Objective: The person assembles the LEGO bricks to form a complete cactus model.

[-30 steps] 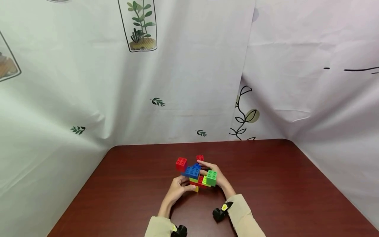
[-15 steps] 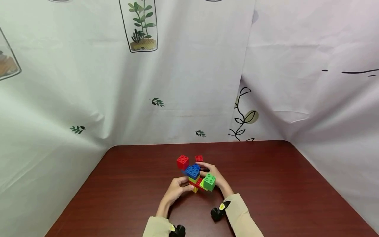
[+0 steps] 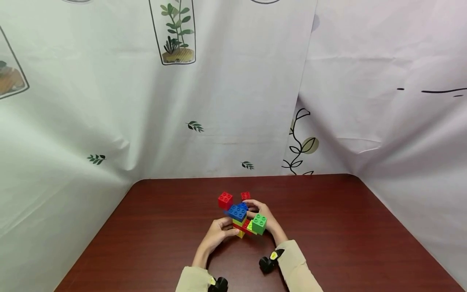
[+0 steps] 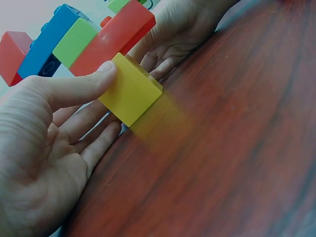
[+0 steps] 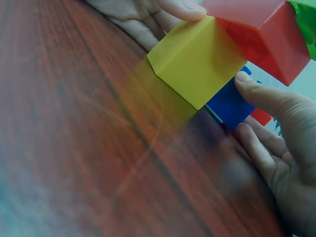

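A structure of joined toy building bricks stands on the table between both hands. My left hand point(image 3: 215, 235) grips its yellow brick point(image 4: 131, 91) at the base, thumb on the near side. Above that lie a long red brick point(image 4: 116, 37), a lime brick point(image 4: 76, 42) and an upper blue brick point(image 3: 237, 212), with a red brick point(image 3: 225, 200) at the left end. A green brick point(image 3: 259, 224) tops the right end. My right hand point(image 3: 265, 215) pinches a lower blue brick point(image 5: 229, 106) at the back, beyond which a red brick point(image 3: 245, 196) shows.
The dark red-brown wooden table point(image 3: 164, 211) has rounded far corners. Behind and beside it hangs a pale cloth point(image 3: 233, 101) printed with plants. Black wrist cameras are strapped at both sleeves point(image 3: 299, 263).
Early on, the brick structure turned a little, its green end coming nearer to me. Over the last half second both hands have stayed almost still, keeping their hold.
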Demonstrator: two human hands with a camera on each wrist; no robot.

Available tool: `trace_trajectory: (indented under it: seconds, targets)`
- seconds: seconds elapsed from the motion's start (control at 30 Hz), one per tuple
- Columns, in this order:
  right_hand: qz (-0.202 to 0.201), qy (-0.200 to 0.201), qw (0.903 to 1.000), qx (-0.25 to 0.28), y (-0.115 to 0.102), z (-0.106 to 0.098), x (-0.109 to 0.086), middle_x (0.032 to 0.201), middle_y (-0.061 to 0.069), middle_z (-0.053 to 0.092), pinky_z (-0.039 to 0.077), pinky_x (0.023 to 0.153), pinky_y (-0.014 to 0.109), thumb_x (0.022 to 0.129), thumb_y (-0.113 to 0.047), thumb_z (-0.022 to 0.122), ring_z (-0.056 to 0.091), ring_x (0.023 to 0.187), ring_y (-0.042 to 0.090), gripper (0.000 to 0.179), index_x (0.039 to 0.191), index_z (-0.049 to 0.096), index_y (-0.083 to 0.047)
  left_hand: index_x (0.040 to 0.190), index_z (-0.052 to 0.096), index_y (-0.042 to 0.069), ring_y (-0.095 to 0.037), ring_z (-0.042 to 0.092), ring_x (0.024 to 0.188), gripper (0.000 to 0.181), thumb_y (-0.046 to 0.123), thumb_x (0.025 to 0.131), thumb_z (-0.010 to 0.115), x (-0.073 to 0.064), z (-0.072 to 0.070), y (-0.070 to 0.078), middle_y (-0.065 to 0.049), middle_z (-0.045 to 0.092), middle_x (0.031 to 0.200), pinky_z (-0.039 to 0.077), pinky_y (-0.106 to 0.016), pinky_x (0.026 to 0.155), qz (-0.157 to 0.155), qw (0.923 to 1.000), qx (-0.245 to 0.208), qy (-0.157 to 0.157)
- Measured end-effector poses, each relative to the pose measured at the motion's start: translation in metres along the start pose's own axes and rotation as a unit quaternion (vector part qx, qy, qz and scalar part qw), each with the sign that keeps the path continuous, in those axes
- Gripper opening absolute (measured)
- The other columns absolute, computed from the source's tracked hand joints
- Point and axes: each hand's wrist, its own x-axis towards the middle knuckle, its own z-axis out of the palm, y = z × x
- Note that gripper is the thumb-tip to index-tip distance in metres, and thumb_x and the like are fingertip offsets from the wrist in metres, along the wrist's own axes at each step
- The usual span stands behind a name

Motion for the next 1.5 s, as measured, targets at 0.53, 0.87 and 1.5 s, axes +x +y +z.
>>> trace_trajectory:
  seconds: [0.53,0.87,1.5]
  targets:
    - [0.079,0.112,0.9819,0.131,0.052,0.001,0.001,0.123,0.018,0.061,0.056,0.09,0.034,0.092,-0.018,0.067,0.065,0.107,0.023,0.041,0.13,0.055,-0.006,0.128,0.054,-0.012,-0.022,0.069,0.104,0.048,0.007,0.087,0.071,-0.002,0.005,-0.004,-0.029,0.063,0.124,0.058,-0.031,0.087,0.014,0.9998,0.011,0.007]
    - [0.088,0.136,0.9739,0.16,0.05,-0.014,0.004,0.12,0.015,0.064,0.052,0.079,0.02,0.093,-0.023,0.066,0.062,0.095,0.01,0.042,0.128,0.05,-0.006,0.126,0.057,-0.008,-0.027,0.068,0.104,0.046,0.006,0.085,0.073,0.003,0.006,-0.003,-0.029,0.063,0.122,0.058,-0.028,0.085,0.014,0.9995,0.004,0.029]
    - [0.045,0.164,0.9622,0.213,0.001,-0.03,0.006,0.117,0.011,0.062,0.054,0.095,0.043,0.096,-0.013,0.059,0.065,0.09,0.008,0.031,0.122,0.045,-0.003,0.12,0.06,-0.009,-0.025,0.07,0.098,0.046,0.005,0.08,0.078,0.0,0.004,-0.001,-0.027,0.067,0.115,0.058,-0.029,0.084,0.008,0.9956,0.014,0.092]
